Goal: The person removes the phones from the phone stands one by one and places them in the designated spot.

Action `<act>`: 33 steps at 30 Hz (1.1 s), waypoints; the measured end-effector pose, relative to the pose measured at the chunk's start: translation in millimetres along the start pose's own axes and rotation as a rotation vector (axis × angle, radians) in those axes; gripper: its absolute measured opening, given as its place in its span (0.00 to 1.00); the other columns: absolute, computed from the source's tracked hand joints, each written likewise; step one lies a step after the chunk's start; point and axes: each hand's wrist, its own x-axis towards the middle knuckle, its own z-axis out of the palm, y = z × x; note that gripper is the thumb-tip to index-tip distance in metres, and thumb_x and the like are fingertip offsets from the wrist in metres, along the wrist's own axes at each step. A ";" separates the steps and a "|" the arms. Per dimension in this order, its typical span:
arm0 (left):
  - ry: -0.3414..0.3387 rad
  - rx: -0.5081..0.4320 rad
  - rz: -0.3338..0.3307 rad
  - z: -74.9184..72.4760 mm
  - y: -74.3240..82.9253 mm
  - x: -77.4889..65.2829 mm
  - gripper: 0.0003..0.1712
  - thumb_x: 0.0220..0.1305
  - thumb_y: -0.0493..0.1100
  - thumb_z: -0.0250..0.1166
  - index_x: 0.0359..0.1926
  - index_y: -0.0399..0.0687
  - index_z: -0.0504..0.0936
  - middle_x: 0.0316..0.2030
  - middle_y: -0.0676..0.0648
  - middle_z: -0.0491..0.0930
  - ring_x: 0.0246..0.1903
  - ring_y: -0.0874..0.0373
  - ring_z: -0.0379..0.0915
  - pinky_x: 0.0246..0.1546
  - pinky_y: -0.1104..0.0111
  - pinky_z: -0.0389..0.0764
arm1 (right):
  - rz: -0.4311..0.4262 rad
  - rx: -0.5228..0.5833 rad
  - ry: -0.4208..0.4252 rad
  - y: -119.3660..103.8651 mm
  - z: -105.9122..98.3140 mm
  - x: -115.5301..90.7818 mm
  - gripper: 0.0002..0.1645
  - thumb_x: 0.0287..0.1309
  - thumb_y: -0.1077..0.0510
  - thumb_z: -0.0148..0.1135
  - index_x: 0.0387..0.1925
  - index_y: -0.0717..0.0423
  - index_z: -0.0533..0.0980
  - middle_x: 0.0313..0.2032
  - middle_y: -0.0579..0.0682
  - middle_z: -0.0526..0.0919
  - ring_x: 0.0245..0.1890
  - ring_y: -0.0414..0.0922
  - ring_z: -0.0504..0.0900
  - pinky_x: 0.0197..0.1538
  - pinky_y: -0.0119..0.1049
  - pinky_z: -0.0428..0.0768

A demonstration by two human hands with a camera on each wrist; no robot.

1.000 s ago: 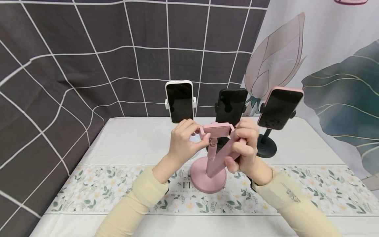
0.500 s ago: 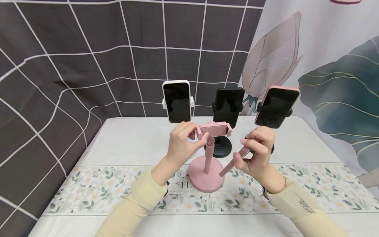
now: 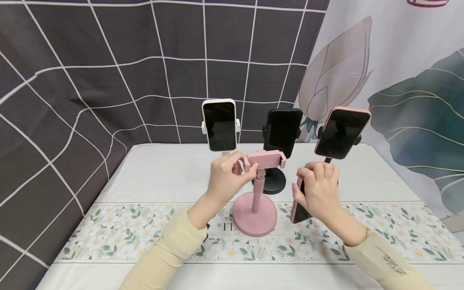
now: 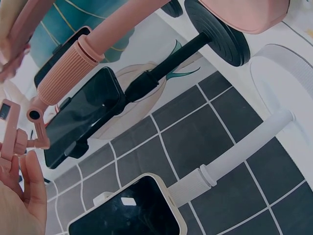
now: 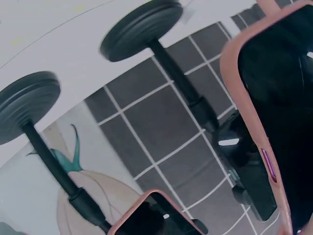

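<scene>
Here we see the left hand (image 3: 228,175) pinching the pink stand (image 3: 256,201); right of the stand, the right hand (image 3: 320,189) grips a phone (image 3: 301,212) near its upper end, so a slack hold could drop it.

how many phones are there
4: the held phone in the right hand; behind, a white-cased phone on the left, a black phone in the middle and a pink-cased phone on the right.

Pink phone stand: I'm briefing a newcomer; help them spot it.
Across the white table runs a floral printed strip. On it stands the pink phone stand with a round base. Unlike the white stand and two black stands behind, its clamp holds no phone.
</scene>
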 end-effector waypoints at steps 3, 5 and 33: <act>-0.001 -0.003 -0.003 -0.2 0.4 0.1 0.09 0.44 0.40 0.65 0.17 0.45 0.72 0.07 0.50 0.66 0.12 0.66 0.58 0.13 0.71 0.63 | 0.016 -0.078 -0.112 4.5 -2.7 -7.6 0.16 0.49 0.53 0.40 0.30 0.64 0.65 0.29 0.63 0.67 0.29 0.60 0.61 0.27 0.56 0.57; -0.001 -0.003 -0.004 -0.1 0.6 0.2 0.10 0.44 0.40 0.65 0.17 0.45 0.72 0.07 0.50 0.66 0.12 0.66 0.58 0.13 0.71 0.63 | 0.032 -0.125 -0.181 7.9 -4.2 -13.0 0.16 0.48 0.53 0.40 0.29 0.64 0.66 0.28 0.63 0.66 0.28 0.60 0.62 0.27 0.57 0.59; 0.000 0.006 0.008 0.4 -0.7 -2.0 0.10 0.44 0.40 0.65 0.17 0.46 0.71 0.07 0.51 0.64 0.12 0.64 0.59 0.13 0.71 0.62 | 0.204 -0.134 -0.742 28.0 -5.7 -79.6 0.11 0.45 0.55 0.52 0.25 0.54 0.60 0.26 0.54 0.62 0.28 0.54 0.59 0.24 0.54 0.60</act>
